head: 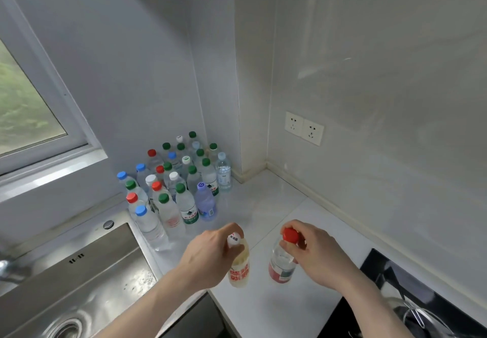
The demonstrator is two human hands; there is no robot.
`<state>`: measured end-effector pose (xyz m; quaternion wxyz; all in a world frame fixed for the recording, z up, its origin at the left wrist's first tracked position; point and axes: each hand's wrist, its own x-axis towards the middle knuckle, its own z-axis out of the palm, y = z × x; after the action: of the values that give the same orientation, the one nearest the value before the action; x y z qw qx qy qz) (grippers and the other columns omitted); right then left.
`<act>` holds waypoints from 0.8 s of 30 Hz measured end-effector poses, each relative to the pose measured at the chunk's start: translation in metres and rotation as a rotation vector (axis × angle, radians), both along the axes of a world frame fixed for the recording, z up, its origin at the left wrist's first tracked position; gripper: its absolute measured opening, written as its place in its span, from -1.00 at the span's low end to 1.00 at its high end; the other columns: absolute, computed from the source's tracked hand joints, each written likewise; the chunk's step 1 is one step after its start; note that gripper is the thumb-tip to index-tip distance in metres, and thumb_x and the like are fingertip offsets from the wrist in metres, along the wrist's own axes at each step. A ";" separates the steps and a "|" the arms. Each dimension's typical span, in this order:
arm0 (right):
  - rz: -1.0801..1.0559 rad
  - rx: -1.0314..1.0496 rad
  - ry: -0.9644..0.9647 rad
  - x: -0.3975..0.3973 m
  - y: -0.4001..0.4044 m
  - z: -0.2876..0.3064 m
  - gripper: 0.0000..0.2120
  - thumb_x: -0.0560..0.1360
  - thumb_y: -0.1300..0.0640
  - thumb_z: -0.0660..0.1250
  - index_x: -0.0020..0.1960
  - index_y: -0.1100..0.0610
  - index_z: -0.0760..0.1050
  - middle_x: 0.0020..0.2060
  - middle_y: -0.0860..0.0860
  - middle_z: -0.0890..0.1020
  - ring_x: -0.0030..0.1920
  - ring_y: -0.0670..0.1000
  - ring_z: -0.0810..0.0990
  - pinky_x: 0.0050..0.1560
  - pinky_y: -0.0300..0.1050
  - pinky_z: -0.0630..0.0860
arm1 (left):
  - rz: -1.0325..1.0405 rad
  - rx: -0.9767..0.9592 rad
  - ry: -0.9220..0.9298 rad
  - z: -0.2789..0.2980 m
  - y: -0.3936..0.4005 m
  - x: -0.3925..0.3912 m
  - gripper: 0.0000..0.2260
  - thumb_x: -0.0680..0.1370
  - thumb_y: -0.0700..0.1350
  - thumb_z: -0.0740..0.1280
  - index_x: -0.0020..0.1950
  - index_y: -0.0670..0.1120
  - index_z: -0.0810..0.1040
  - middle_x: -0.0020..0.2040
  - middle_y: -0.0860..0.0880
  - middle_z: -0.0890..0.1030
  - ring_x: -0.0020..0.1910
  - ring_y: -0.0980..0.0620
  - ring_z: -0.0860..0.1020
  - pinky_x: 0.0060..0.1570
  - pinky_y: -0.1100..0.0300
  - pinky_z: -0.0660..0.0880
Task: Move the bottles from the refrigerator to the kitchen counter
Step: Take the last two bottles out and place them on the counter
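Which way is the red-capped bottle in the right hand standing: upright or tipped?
Upright: the red-capped bottle has its cap on top, base toward the counter, held by the right hand.

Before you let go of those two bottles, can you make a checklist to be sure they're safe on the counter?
1. Left hand grips the white-capped bottle near its neck: ok.
2. Right hand pinches the red-capped bottle by its cap: ok.
3. Both bottles upright: ok.
4. Bottoms resting flat on the counter: cannot tell, this angle hides any gap.
5. Away from the counter's front edge: the white-capped bottle looks close to it, not ok.
6. Room between them and the bottle cluster by the wall: ok, bare counter lies between.
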<state>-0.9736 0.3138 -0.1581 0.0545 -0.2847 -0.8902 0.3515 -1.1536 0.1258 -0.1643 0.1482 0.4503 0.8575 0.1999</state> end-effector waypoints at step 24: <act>-0.178 -0.030 -0.060 -0.132 0.026 -0.030 -0.91 0.59 -0.09 0.35 0.07 -0.23 0.48 -0.07 -0.24 0.61 -0.11 -0.14 0.59 0.00 -0.16 0.53 | -0.242 -0.118 0.289 -0.021 0.125 -0.210 -0.80 0.66 0.06 0.22 0.28 0.10 0.40 0.07 -0.02 0.68 -0.05 -0.10 0.62 -0.18 0.08 0.43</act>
<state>-1.1058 0.3401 -0.1879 0.0545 -0.3740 -0.8572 0.3498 -1.3636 0.2505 -0.1856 0.0726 0.5648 0.8196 0.0633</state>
